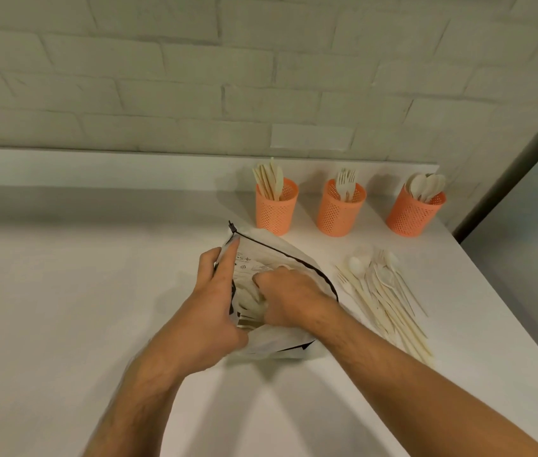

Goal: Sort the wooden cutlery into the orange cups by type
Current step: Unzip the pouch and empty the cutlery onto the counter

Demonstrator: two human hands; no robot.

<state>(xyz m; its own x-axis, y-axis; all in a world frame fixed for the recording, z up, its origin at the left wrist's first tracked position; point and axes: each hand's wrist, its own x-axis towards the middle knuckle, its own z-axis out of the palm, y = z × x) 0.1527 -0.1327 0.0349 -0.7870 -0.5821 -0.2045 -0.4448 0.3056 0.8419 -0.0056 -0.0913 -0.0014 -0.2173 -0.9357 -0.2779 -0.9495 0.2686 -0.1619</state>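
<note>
Three orange mesh cups stand in a row at the back of the white table: the left cup (276, 207) holds knives, the middle cup (341, 207) holds forks, the right cup (415, 211) holds spoons. A loose pile of wooden cutlery (388, 295) lies on the table right of a white zip pouch (281, 255). My left hand (216, 305) pinches the pouch's left edge and holds it open. My right hand (289, 296) reaches inside the pouch, its fingers closed around a bunch of pale cutlery; the fingertips are hidden.
The white table (79, 291) ends at a brick wall behind the cups. Its right edge (505, 308) runs diagonally close beside the cutlery pile. A dark vertical strip stands at the far right.
</note>
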